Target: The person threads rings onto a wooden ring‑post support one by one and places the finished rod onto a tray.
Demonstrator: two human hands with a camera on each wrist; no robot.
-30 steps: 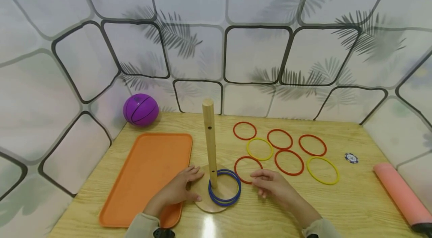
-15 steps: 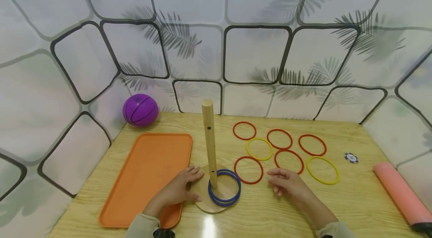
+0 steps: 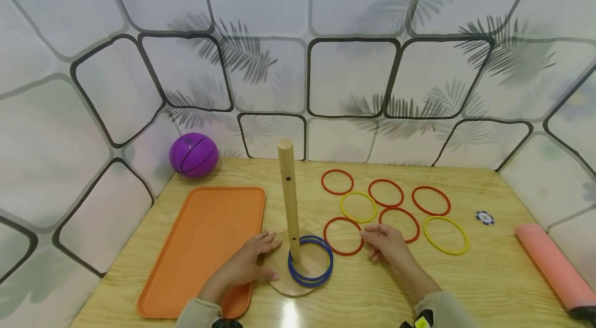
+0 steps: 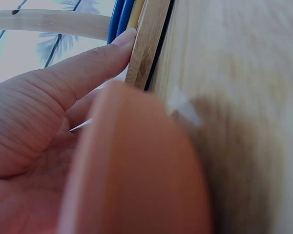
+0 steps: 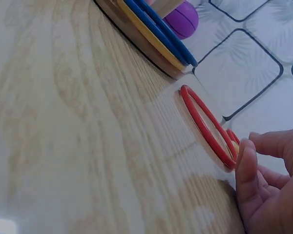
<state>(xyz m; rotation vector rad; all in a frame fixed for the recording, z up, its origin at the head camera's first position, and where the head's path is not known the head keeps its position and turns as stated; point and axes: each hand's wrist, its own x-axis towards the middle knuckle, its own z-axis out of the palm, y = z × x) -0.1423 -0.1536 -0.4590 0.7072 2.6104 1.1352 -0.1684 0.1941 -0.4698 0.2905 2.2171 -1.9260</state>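
My left hand rests at the left edge of the round wooden base, fingers spread and thumb along its rim. A wooden post rises from this base. Around the post lie blue rings, with a yellow ring beneath them in the right wrist view. At the right edge of a red ring on the table is my right hand; its thumb and fingers are loosely bent, the fingertips beside the ring. The right wrist view shows that red ring flat, with no clear grip on it.
Several more red rings and two yellow rings lie to the right. An orange tray is at left, under the left wrist. A purple ball, a poker chip and a pink cylinder stand farther out.
My right hand first moved right, away from the near red ring, then came back left to that ring's right edge. The left hand stays at the base.
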